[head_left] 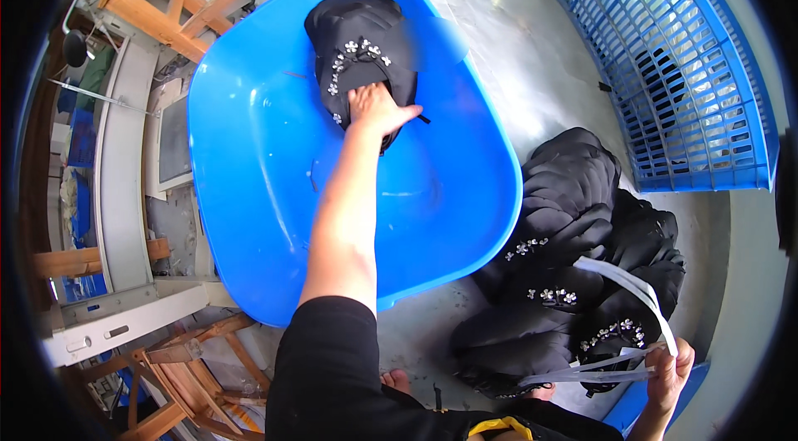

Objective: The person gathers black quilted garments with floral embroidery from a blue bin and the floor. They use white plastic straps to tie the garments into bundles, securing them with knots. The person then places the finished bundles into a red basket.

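Note:
Inside a large blue plastic tub [274, 192] lies a stack of nested black caps [357, 21], trimmed with an arc of pale flower-shaped ornaments. My left hand [378, 108] rests on the near end of this stack, fingers stretched over the fabric and thumb spread out to the right. Some fingertips are hard to make out against the caps. At the lower right, my right hand [669, 370] is closed around long whitish strips [628, 279], which loop upward and also trail left. Just left of that hand, more stacked black caps [569, 183] with similar ornaments lie on the floor.
A blue lattice crate [673, 83] stands at the upper right beside a pale wall. Wooden frames [154, 13] are at the upper left, with another wooden stand [179, 366] at the lower left. A white metal rail [125, 325] runs left of the tub. Bare toes [397, 380] show below it.

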{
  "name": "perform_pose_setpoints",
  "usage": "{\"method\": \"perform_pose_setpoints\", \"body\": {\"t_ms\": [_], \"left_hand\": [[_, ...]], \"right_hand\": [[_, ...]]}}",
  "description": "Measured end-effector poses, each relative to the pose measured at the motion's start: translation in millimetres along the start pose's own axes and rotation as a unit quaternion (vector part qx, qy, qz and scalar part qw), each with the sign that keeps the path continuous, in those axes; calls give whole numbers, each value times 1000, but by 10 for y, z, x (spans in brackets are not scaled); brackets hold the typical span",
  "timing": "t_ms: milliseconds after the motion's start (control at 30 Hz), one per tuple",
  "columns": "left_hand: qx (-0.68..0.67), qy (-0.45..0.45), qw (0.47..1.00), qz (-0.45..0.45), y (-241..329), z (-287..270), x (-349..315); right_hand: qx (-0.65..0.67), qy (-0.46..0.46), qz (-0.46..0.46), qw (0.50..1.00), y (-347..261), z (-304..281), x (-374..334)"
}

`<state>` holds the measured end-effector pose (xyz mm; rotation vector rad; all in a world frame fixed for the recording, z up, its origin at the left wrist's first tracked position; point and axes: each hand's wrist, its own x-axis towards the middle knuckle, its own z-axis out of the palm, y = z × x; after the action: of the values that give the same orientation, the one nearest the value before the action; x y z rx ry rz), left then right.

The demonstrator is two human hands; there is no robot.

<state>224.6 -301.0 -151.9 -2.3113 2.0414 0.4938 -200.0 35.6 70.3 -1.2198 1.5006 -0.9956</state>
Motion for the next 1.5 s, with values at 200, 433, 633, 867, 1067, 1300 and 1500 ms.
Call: {"method": "perform_pose_setpoints", "body": {"t_ms": [200, 433, 633, 867, 1067, 1300, 1500], "left_hand": [[-63, -57, 995, -51, -90, -134, 383], [-22, -14, 999, -43, -282, -151, 43], [2, 8, 1000, -19, -673, 56, -1054], [-362, -77, 915, -163, -1093, -35, -1637], [-788, -69, 590, -161, -715, -1047, -2262], [-855, -69, 500, 114, 148, -1963, -2852], [-806, -230, 455, 299, 1078, -2351, -3035]], "right_hand": [[7, 65, 59, 996, 40, -17, -55], [21, 59, 75, 995, -34, 113, 82], [8, 31, 94, 995, -70, 37, 77], [73, -53, 51, 995, -14, 149, 192], [-8, -101, -36, 994, -152, -34, 17], [-190, -250, -233, 920, -407, 29, -66], [-25, -286, -66, 956, -226, 19, -111]]}}
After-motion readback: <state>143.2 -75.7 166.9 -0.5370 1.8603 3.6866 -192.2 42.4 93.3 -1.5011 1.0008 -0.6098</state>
